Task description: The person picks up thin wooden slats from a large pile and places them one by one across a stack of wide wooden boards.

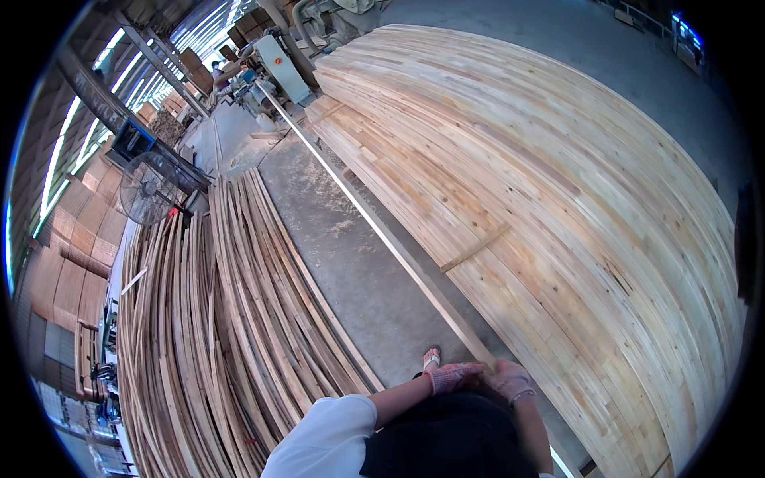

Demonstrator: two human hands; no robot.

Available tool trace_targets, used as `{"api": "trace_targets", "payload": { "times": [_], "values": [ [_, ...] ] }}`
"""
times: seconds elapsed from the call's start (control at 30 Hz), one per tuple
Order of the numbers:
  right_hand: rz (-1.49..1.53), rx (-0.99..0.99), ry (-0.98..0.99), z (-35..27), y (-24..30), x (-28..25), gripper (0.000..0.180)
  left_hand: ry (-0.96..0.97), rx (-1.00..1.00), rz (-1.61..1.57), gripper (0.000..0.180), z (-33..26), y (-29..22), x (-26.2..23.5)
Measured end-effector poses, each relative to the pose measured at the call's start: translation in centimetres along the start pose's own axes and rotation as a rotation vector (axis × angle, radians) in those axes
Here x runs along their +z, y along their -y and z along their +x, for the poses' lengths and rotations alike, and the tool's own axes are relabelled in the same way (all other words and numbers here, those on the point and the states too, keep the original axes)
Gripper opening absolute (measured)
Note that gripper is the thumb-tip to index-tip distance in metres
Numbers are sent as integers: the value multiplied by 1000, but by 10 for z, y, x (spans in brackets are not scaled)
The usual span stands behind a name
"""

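Note:
A long, narrow wooden strip [398,251] stretches from a machine at the far end back to my body. Around its near part my right hand [510,381], in a light work glove, is closed. My left hand [457,377], in a pinkish glove, is closed at the strip's left side, right beside the other hand; its fingertips are partly hidden. A pale length shows again below my right forearm, near the bottom edge.
To the right lie wide stacks of jointed boards [558,215], with a loose crosspiece [476,248] on top. Long thin strips [239,319] are piled on the left. A grey machine cabinet [280,70], a fan [146,190] and a distant person [217,72] stand farther off. Wood shavings [327,191] litter the floor.

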State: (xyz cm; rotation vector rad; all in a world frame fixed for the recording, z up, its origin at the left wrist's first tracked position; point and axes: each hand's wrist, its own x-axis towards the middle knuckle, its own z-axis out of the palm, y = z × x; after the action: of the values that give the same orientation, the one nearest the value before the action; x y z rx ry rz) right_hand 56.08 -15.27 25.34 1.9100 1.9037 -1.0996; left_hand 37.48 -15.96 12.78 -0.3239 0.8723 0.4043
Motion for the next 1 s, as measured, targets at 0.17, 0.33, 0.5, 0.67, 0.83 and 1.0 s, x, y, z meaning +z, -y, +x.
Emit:
{"api": "trace_targets", "payload": {
  "times": [0.17, 0.33, 0.5, 0.67, 0.83, 1.0],
  "values": [
    [359, -230, -236, -13, -19, 15, 53, 42, 231, 108, 30, -56, -8, 46],
    [125, 140, -197, -69, -145, 54, 48, -6, 376, 125, 37, -58, -47, 36],
    [-64, 517, -138, -194, -295, 104, 44, 203, 329, 273, 38, -83, -78, 61],
    [179, 618, -497, -292, -273, 78, 53, 281, 285, 534, 37, -81, -96, 43],
    [89, 904, -386, -292, -211, 33, 50, 223, 359, 734, 37, -124, -153, 68],
    [62, 468, -705, -240, -157, 20, 39, 198, 674, 616, 42, -167, -277, 68]
  ]
}}
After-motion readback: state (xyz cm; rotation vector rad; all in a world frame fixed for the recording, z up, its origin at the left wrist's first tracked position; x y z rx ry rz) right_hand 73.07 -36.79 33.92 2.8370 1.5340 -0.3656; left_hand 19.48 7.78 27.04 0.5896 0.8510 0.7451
